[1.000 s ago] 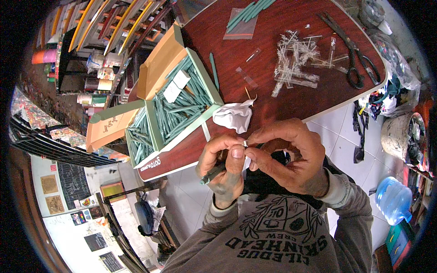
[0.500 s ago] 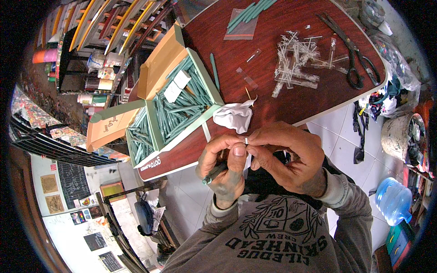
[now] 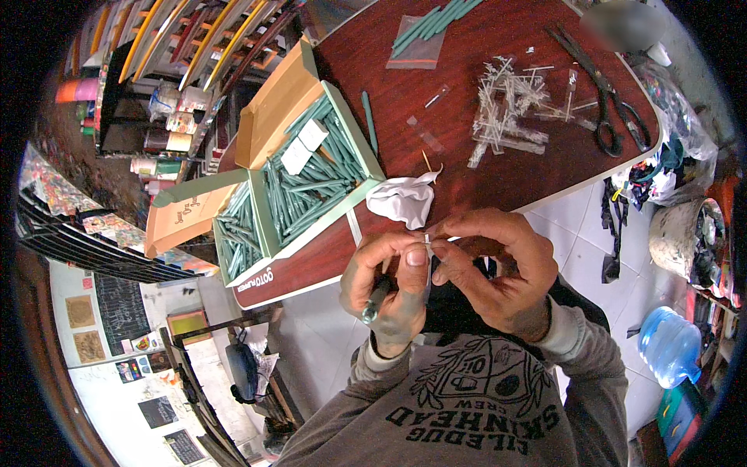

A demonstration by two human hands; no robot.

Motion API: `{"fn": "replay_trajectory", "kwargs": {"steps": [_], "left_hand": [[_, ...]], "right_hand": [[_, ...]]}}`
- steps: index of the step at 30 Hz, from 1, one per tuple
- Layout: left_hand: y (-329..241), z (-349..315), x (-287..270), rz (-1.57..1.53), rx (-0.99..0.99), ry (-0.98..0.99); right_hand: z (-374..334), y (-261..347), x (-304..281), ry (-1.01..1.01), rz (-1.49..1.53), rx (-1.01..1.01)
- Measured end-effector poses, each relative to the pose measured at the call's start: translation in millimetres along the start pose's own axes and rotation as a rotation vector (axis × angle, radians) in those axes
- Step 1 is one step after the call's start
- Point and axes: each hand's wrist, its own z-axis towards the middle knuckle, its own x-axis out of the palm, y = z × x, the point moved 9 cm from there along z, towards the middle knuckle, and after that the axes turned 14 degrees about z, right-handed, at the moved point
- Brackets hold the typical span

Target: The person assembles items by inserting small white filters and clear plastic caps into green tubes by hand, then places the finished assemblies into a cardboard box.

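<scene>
My left hand [image 3: 395,284] is curled with a dark green pencil-like stick [image 3: 372,307] held in the palm, its lower end poking out below the fingers. Between its thumb and forefinger it pinches a small white strip [image 3: 427,240]. From the other side, my right hand [image 3: 498,268] is closed to a pinch at the same strip, fingertips nearly touching the left thumb. Just beyond both hands, at the table's near edge, lies a crumpled white cloth [image 3: 401,201]. What the strip is attached to, if anything, is hidden by the fingers.
Left on the dark red table [image 3: 342,62] are an open green box [image 3: 372,167] of green sticks and one loose stick [image 3: 369,123]. Farther off lie a clear bag [image 3: 412,60] under more sticks, a pile of thin clear strips [image 3: 510,101] and black scissors [image 3: 611,101].
Both hands have shifted slightly right, still together at the white strip. The stick in my left palm has tilted to point more toward me.
</scene>
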Motion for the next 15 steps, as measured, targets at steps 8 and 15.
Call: {"fn": "replay_trajectory", "kwargs": {"steps": [8,15], "left_hand": [[-8,0,-11,0.194,0.156,-0.078],[-4,-1,-25,0.217,0.168,-0.109]], "right_hand": [[-5,2,9,-0.133,-0.111,-0.061],[-9,-1,22,-0.119,-0.185,-0.096]]}}
